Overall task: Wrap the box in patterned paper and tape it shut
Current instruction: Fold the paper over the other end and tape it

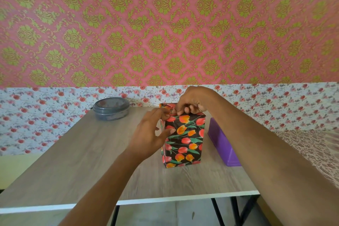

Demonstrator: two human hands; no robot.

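The box (183, 152) stands upright on the table (73, 161), covered in black patterned paper (193, 126) printed with red and orange tulips. Both hands meet at its top.

The right hand (192, 101) comes down from above with its fingers curled, the fingertips (180, 113) pinching the paper along the top front edge. Just left of that pinch, the left hand (152, 134) clasps the box's upper left corner: its thumb lies across the front face below the pinch, and its fingers curl up toward the top, touching the right hand's fingers. A folded piece of paper shows just behind the two sets of fingers. How the fold lies beneath them is hidden.

Below the grip, the wrapped front face runs down to the table, smooth and closed. To the right of the grip and lower, a purple case (222, 145) lies on the table near the box. Well to the left and farther back sits a round grey tub (111, 109) with its lid on.
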